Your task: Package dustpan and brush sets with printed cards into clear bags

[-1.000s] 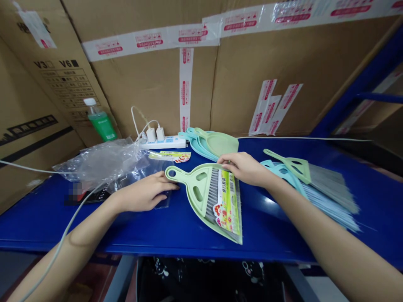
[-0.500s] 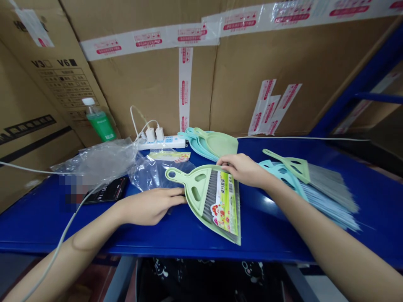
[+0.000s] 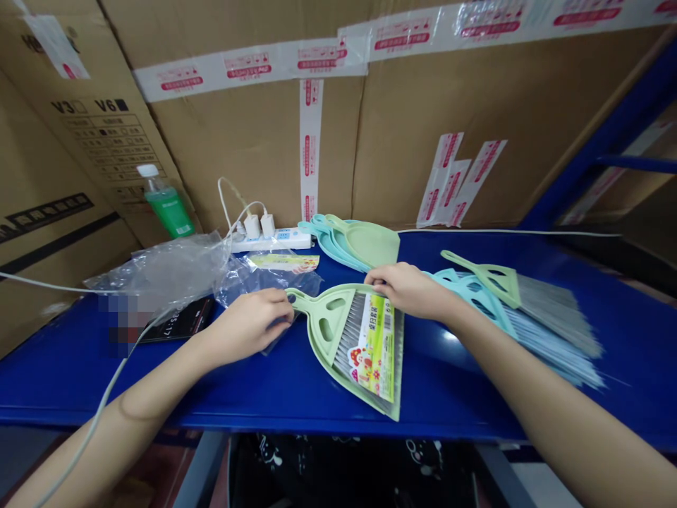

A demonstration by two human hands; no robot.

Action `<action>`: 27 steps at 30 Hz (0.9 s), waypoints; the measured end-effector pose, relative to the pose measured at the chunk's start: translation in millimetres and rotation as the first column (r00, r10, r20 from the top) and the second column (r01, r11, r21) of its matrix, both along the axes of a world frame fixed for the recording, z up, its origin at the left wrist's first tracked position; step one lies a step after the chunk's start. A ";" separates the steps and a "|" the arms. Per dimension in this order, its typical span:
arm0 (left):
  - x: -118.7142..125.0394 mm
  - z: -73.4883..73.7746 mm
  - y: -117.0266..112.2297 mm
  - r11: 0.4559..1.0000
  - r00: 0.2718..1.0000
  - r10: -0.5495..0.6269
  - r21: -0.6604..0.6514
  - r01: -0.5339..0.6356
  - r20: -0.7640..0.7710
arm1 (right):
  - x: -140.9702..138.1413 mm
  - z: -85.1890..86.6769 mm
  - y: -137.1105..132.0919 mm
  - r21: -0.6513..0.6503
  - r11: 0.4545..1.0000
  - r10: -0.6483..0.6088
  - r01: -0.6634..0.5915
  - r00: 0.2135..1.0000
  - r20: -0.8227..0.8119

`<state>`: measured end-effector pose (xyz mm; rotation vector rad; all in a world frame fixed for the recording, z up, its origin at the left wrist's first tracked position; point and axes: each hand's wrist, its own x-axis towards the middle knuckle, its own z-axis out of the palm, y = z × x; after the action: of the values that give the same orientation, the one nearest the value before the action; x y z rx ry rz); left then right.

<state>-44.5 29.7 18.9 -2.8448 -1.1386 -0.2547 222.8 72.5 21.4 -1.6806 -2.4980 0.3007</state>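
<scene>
A light green dustpan (image 3: 328, 351) lies on the blue table (image 3: 296, 395) with a grey-bristled brush and a colourful label card (image 3: 376, 347) nested in it. My right hand (image 3: 407, 289) grips the pan's far rim by the card's top. My left hand (image 3: 254, 322) is closed at the end of the pan's handle, pinching a clear plastic bag (image 3: 264, 283) that lies there. The pan is tilted, handle to the left.
A stack of blue and green dustpans (image 3: 355, 243) sits at the back, with a pile of brushes (image 3: 529, 310) to the right. Crumpled clear bags (image 3: 163, 271), a power strip (image 3: 269, 241), a green bottle (image 3: 166, 204) and a black device (image 3: 177, 321) lie left. Cardboard boxes (image 3: 449, 127) wall the back.
My left hand moved from flat on the table up to the handle end and closed on the bag. The dustpan shifted slightly toward me and turned.
</scene>
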 end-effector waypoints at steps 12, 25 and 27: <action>8.2 -0.5 -4.4 0.996 0.969 0.064 -0.042 -0.076 -0.238 | -1.9 1.2 -2.0 -0.041 0.999 -0.022 0.019 0.996 -0.084; 8.8 -1.0 -0.7 0.978 0.945 0.137 0.189 -0.082 -0.296 | -2.2 -5.9 -2.7 0.013 1.000 0.018 -0.019 0.998 0.056; 9.8 -2.5 -1.2 0.974 0.930 0.166 0.204 -0.102 -0.329 | -2.2 -5.7 -3.4 0.024 0.999 0.027 -0.029 0.996 0.081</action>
<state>-34.7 28.5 16.4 -2.5049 -1.1588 0.1368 220.5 69.1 15.7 -1.6828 -2.5732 0.2065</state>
